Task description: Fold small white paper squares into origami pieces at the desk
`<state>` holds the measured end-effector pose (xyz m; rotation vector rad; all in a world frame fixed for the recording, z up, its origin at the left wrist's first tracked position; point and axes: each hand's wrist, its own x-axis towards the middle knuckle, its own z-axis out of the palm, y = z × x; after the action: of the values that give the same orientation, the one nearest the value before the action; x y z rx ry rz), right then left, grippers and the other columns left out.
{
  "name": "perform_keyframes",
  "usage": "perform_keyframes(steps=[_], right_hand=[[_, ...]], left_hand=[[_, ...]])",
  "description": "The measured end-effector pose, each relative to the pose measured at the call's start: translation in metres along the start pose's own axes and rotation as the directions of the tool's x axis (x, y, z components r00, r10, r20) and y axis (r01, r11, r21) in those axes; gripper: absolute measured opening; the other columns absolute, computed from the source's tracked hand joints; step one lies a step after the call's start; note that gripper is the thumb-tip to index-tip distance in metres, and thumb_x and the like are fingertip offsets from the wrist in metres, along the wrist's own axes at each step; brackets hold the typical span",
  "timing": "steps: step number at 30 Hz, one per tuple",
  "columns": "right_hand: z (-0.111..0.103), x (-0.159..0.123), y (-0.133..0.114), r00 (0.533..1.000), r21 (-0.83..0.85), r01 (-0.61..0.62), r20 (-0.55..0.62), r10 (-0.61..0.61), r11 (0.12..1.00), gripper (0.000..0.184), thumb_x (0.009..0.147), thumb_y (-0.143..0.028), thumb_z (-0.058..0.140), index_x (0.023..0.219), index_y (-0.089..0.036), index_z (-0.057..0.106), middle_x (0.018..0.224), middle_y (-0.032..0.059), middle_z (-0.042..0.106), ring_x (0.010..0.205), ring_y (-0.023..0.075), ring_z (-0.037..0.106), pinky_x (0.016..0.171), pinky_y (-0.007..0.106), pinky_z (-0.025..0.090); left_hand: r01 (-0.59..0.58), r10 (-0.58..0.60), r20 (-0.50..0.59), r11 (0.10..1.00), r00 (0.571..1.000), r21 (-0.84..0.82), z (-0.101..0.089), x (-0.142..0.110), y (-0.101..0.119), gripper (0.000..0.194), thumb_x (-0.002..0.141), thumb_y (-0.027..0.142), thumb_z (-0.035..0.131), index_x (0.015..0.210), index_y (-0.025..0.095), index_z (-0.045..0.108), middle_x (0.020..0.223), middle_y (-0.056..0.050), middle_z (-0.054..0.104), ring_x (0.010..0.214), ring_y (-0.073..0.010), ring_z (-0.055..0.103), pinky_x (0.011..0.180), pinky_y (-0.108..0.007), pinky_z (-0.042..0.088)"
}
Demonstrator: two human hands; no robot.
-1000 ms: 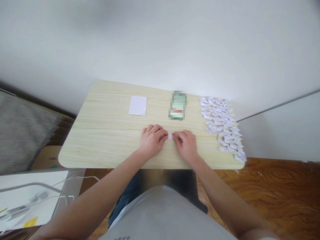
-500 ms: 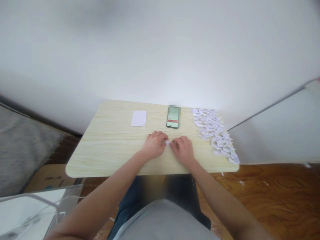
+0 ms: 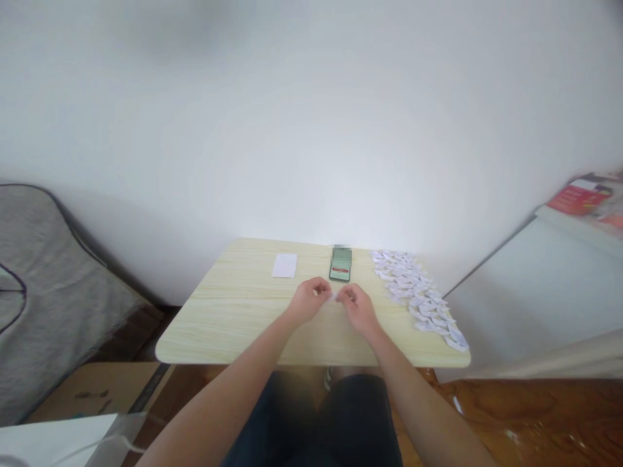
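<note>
Pale wood-grain table [image 3: 233,318] with white sheet [image 3: 284,265], phone [image 3: 340,272], apparently folded paper pieces [image 3: 405,280]

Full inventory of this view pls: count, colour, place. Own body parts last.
table: 1, pale wood-grain, centre
small paper piece: 1, white, just on the near side of the phone
phone: 1, dark edge, greenish screen partly pixelated, far middle of table
flat paper: sheet or stack unclear, white, far left of middle
folded papers: many, uncountable, white, right end of table
wall: white, behind table
grey fabric item: 1, left edge
cardboard box: 1, brown, lower left
white surface: 1, bottom left corner
cabinet: 1, white, right
red packet: 1, on cabinet, blurred
floor: brown wood, lower right
left hand, right hand: 2, bare, pinching small paper piece
legs: 2, dark clothing, bottom centre
</note>
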<state>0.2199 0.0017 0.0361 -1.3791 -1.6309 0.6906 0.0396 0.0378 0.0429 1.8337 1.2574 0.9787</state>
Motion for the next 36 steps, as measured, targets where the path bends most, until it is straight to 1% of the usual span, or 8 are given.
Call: perform_keyframes(steps=[8, 11, 13, 17, 22, 29, 32, 36], right_hand=[[-0.021, 0.036, -0.052, 0.984, 0.204, 0.139, -0.142, -0.111, 0.969, 0.021, 0.095, -0.04, 0.06, 0.099, -0.021, 0.067, 0.089, 0.0041, 0.075, 0.08, 0.0194, 0.071, 0.075, 0.031, 0.054], [-0.035, 0.056, -0.072, 0.978, 0.331, 0.166, -0.179, -0.111, 0.929, 0.019, 0.094, -0.04, 0.063, 0.098, -0.021, 0.067, 0.09, 0.0038, 0.074, 0.082, 0.0199, 0.071, 0.073, 0.031, 0.054], [-0.044, 0.072, -0.083, 0.967, 0.325, 0.206, -0.209, -0.143, 0.923, 0.017, 0.093, -0.038, 0.066, 0.098, -0.022, 0.068, 0.09, 0.0031, 0.074, 0.085, 0.0198, 0.07, 0.078, 0.031, 0.054], [-0.054, 0.103, -0.1, 0.946, 0.391, 0.284, -0.261, -0.191, 0.875, 0.02, 0.092, -0.038, 0.07, 0.106, -0.024, 0.066, 0.089, 0.0017, 0.072, 0.084, 0.0184, 0.068, 0.078, 0.031, 0.052], [-0.049, 0.132, -0.108, 0.949, 0.584, 0.308, -0.251, -0.194, 0.752, 0.033, 0.093, -0.037, 0.072, 0.12, -0.026, 0.059, 0.084, -0.0005, 0.07, 0.083, 0.0188, 0.069, 0.078, 0.032, 0.052], [-0.033, 0.154, -0.105, 0.964, 0.702, 0.264, -0.21, -0.162, 0.662, 0.034, 0.09, -0.036, 0.076, 0.119, -0.025, 0.062, 0.082, -0.0007, 0.07, 0.079, 0.0183, 0.07, 0.08, 0.033, 0.054], [-0.03, 0.157, -0.102, 0.967, 0.716, 0.253, -0.202, -0.154, 0.651, 0.031, 0.089, -0.035, 0.077, 0.116, -0.025, 0.065, 0.084, -0.0006, 0.07, 0.078, 0.0174, 0.07, 0.078, 0.032, 0.055], [-0.03, 0.156, -0.101, 0.976, 0.691, 0.218, -0.158, -0.15, 0.689, 0.028, 0.09, -0.035, 0.077, 0.115, -0.025, 0.066, 0.088, 0.002, 0.073, 0.081, 0.0184, 0.07, 0.079, 0.032, 0.056]], left_hand=[[-0.108, 0.091, -0.112, 0.983, 0.989, -0.148, -0.03, 0.029, 0.057, 0.018, 0.082, 0.035, 0.068, 0.082, 0.017, 0.07, 0.08, -0.003, 0.071, 0.074, -0.0164, 0.061, 0.066, -0.027, 0.044], [-0.166, 0.142, -0.149, 0.973, 0.979, -0.158, -0.043, 0.049, 0.079, 0.019, 0.082, 0.034, 0.071, 0.092, 0.018, 0.072, 0.087, -0.003, 0.071, 0.08, -0.0169, 0.061, 0.069, -0.027, 0.044], [-0.198, 0.172, -0.152, 0.964, 0.973, -0.176, -0.052, 0.064, 0.093, 0.024, 0.083, 0.033, 0.071, 0.103, 0.019, 0.072, 0.087, -0.002, 0.07, 0.079, -0.0163, 0.061, 0.07, -0.027, 0.044], [-0.208, 0.21, -0.052, 0.845, 0.976, -0.492, -0.066, 0.094, 0.114, 0.017, 0.084, 0.031, 0.074, 0.091, 0.016, 0.069, 0.073, -0.001, 0.064, 0.07, -0.0136, 0.056, 0.069, -0.027, 0.043], [-0.228, 0.204, -0.117, 0.701, 0.972, -0.676, -0.073, 0.123, 0.117, 0.016, 0.083, 0.025, 0.077, 0.087, 0.015, 0.065, 0.069, 0.0, 0.062, 0.067, -0.0123, 0.055, 0.068, -0.027, 0.041], [-0.177, 0.16, -0.104, 0.562, 0.982, -0.808, -0.07, 0.137, 0.101, 0.022, 0.081, 0.029, 0.081, 0.083, 0.015, 0.064, 0.07, 0.0, 0.06, 0.068, -0.0136, 0.055, 0.07, -0.03, 0.041], [-0.144, 0.138, -0.083, 0.523, 0.987, -0.84, -0.071, 0.136, 0.1, 0.019, 0.082, 0.027, 0.079, 0.084, 0.015, 0.064, 0.07, 0.0, 0.059, 0.069, -0.0139, 0.055, 0.072, -0.031, 0.041], [-0.114, 0.14, -0.056, 0.457, 0.989, -0.882, -0.073, 0.133, 0.103, 0.016, 0.083, 0.025, 0.077, 0.085, 0.016, 0.064, 0.071, -0.001, 0.058, 0.07, -0.0145, 0.055, 0.072, -0.03, 0.04]])
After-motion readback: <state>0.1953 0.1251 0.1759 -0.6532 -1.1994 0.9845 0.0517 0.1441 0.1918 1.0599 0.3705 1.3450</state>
